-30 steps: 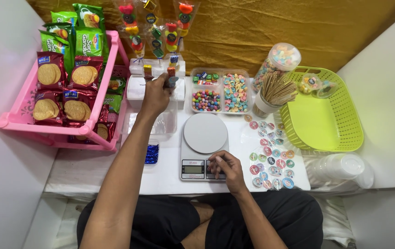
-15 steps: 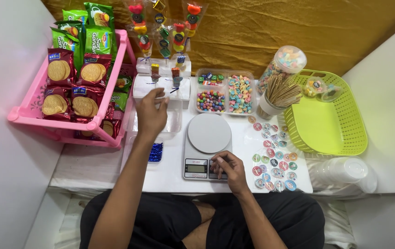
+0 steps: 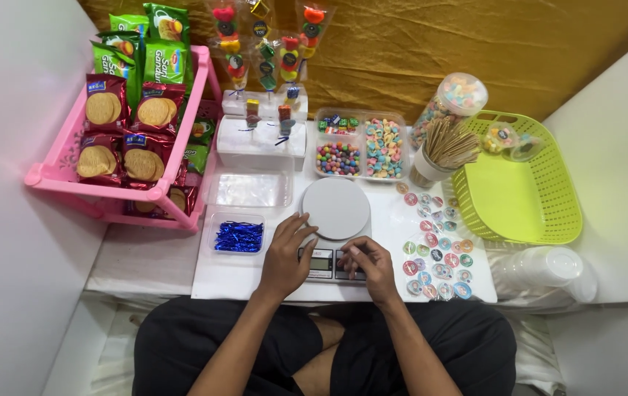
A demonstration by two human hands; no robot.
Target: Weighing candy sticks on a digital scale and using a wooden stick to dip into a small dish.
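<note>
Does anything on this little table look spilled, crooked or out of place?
Nothing looks spilled or broken. The round stickers lie loose on the table rather than in a container, and the pink rack of biscuit packets sits at a slant beside it. Both hands, left and right, rest at the kitchen scale.

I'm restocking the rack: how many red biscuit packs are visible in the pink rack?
4 clearly show on the pink rack: upper left, upper right, lower left, lower right. More red packs sit partly hidden beneath, so there may be others.
</note>
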